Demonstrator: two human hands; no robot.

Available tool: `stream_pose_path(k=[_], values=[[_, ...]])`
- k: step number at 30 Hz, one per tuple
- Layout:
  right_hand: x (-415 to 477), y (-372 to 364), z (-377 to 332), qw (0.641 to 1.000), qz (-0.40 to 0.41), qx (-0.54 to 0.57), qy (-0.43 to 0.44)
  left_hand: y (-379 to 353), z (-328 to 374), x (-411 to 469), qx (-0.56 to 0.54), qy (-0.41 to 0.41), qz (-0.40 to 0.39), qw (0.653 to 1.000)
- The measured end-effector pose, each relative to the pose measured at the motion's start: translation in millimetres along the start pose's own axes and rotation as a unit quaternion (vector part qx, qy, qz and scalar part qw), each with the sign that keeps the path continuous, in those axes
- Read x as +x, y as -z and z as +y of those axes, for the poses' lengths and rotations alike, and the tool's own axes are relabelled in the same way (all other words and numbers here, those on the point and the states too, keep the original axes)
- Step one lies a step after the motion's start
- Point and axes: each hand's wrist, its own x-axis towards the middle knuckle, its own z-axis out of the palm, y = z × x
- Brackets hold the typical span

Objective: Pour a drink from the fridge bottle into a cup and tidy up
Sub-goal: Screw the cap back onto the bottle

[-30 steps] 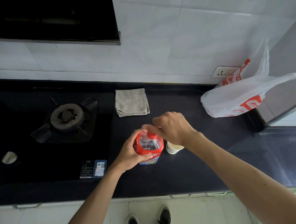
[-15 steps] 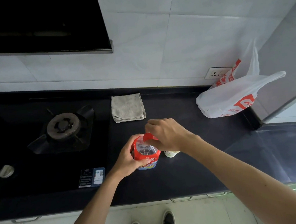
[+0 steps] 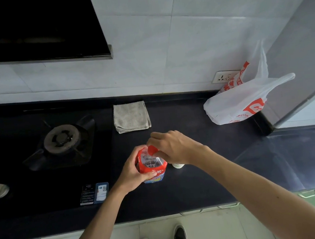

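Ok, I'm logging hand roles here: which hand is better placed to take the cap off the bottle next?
The right hand: its fingers pinch the red cap from above, while the left hand grips the bottle round its body and steadies it upright on the counter.

Folded grey cloth [image 3: 131,116] beside gas burner [image 3: 61,138], white plastic bag [image 3: 243,101] near wall socket [image 3: 223,76]

A black counter [image 3: 198,190] runs along a white-tiled wall [image 3: 165,51], a gas hob [image 3: 62,138] set in its left end under a dark hood [image 3: 34,29]. A socket [image 3: 223,76] sits on the wall above the counter's back right corner, beside a grey panel [image 3: 303,47]; the floor [image 3: 211,231] is pale tile.
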Motion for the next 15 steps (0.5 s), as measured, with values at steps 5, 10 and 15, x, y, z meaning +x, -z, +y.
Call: stream_pose_path(k=[5, 10, 15], values=[[3, -17, -4, 0.993, 0.083, -0.018, -0.081, -3, 1, -1, 0.002, -0.006, 0.001, 1.000], [-1, -8, 0, 0.998, 0.002, 0.041, -0.036, -3, 2, -2, 0.004, 0.002, 0.008, 1.000], [-4, -4, 6, 0.999, -0.020, 0.025, -0.011, -2, 2, -1, 0.001, 0.006, 0.010, 1.000]])
